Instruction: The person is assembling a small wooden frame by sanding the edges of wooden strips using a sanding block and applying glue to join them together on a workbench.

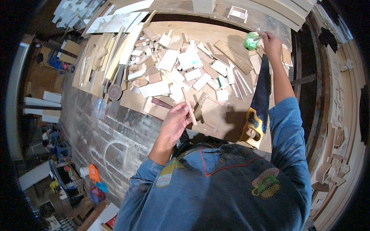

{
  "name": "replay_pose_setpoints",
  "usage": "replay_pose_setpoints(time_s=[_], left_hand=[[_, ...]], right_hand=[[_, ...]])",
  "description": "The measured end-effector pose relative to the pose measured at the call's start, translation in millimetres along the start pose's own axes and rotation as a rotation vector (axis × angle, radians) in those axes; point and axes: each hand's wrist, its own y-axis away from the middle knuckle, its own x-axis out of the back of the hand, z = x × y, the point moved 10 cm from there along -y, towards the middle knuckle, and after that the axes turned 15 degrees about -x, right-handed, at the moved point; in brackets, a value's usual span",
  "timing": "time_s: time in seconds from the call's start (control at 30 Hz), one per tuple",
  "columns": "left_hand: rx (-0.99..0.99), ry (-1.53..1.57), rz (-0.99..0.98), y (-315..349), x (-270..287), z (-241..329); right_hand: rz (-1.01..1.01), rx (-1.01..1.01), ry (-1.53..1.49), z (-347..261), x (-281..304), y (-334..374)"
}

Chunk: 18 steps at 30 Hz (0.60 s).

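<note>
My left hand (175,121) pinches a thin wooden strip (189,106) near its lower end, over the front of the work board (221,119). At the far right my right hand (272,45) is closed on a small stick (259,37). The stick's tip is at a green cup-like container (251,43) with something white in it; whether it dips inside I cannot tell. A handsaw with a yellow handle (252,123) and dark blade (260,90) lies below my right hand.
Many wooden offcuts (167,59) are heaped mid-board. Long strips (115,50) lie at the left beside a dark tool with a round end (115,92). A small open box (237,14) stands at the back. Stacked boards (285,11) line the far right.
</note>
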Motion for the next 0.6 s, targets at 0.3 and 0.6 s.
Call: replay_pose_setpoints(time_s=[0.3,0.6], left_hand=[[-0.121,-0.337,-0.033,-11.3,-14.4,9.5],[-0.164,-0.460,-0.131,-9.5,-51.1,17.8]], right_hand=[[-0.281,-0.092,-0.902,-33.9,83.4,104.7],[-0.651,-0.277,-1.206,-56.0,81.6,236.7]])
